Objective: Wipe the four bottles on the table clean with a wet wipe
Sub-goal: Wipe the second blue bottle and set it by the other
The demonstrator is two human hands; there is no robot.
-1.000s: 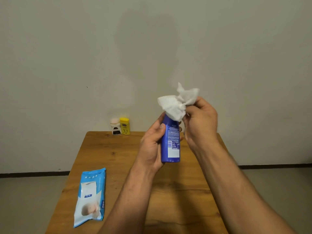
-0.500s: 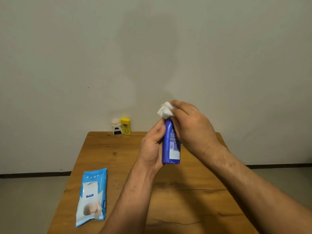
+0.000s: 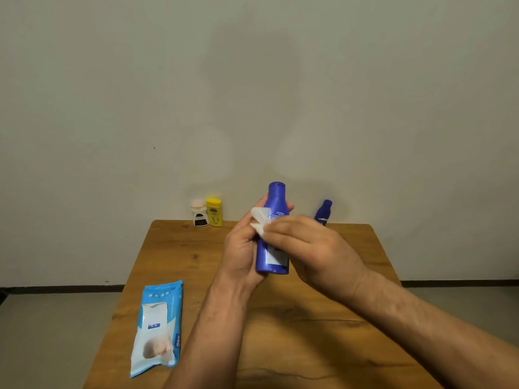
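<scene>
While we are holding the large blue bottle [image 3: 265, 259] upright above the surface [image 3: 174, 248], toward 12 o'clock, our left grip [image 3: 243, 248] is curling its fingers around the bottle's side. Our right grip [image 3: 306, 245] is closing on the white wet wipe [image 3: 259, 221] and pressing it against the bottle's shoulder. A small blue bottle [image 3: 324, 211] is standing at 1 o'clock on the far edge. A yellow bottle [image 3: 214, 212] and a white bottle [image 3: 199, 214] are standing side by side at 11 o'clock. A wipes pack [image 3: 158, 327] is lying flat at 8 o'clock.

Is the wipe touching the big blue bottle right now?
Touching. The head view shows the right hand pressing the wipe against the big blue bottle.
</scene>
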